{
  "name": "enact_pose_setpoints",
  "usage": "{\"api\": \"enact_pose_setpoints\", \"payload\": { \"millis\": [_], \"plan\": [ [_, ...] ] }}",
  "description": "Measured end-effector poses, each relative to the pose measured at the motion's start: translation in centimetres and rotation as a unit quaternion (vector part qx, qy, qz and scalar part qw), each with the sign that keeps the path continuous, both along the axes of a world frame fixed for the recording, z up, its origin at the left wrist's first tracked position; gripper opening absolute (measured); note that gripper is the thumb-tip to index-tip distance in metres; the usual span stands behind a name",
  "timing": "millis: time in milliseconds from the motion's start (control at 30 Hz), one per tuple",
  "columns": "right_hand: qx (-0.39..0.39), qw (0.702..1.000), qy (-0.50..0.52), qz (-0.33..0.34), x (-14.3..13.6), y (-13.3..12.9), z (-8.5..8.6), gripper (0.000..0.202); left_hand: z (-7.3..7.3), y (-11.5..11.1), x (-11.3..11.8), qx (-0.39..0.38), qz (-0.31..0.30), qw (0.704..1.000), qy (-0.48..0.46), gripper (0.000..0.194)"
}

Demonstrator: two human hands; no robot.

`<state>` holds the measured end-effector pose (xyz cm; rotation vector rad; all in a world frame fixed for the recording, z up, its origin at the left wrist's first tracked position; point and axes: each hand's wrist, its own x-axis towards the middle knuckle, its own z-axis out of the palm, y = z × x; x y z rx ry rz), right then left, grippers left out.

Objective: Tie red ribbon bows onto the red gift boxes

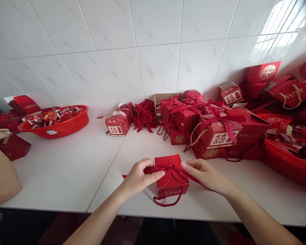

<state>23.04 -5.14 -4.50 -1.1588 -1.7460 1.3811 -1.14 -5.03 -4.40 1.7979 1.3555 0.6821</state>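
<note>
A red gift box (171, 187) with a closed petal-flap top stands in front of me on the white table (63, 177). Its twisted red cord handle hangs down the near side. Over the top runs a dark red ribbon (156, 168), crossed or knotted at the middle of the lid. My left hand (140, 175) pinches the ribbon at the box's left edge, thumb lying along it. At the right edge, my right hand (202, 172) has the other part of the ribbon between thumb and fingers. Both ribbon ends trail past my hands.
Ribbon-tied red boxes (186, 119) pile up behind and right. Loose red ribbons (144, 115) lie near the wall beside small boxes (118, 122). Red basins of wrapped sweets stand left (58, 126) and right (283, 160). Another person's arm (2, 170) reaches in at far left.
</note>
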Motion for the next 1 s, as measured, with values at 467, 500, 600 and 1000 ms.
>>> {"api": "enact_pose_setpoints", "payload": {
  "millis": [467,500,600,1000],
  "plan": [
    [-0.08,0.996,0.03,0.033,2.4,2.1,-0.8,0.045,0.1,0.5,-0.8,0.091,0.0,0.984,0.151,0.048],
    [-0.087,0.994,0.05,0.038,2.4,2.1,-0.7,0.043,0.2,0.5,-0.9,0.095,-0.016,0.985,0.145,0.046],
    [-0.106,0.983,0.136,0.059,2.6,1.8,-0.2,0.033,0.9,0.5,-1.2,0.104,-0.057,0.986,0.118,0.038],
    [-0.125,0.95,0.279,0.068,0.9,0.2,3.6,0.017,3.2,-0.5,5.4,0.377,-0.055,0.916,0.122,0.034]
  ]
}}
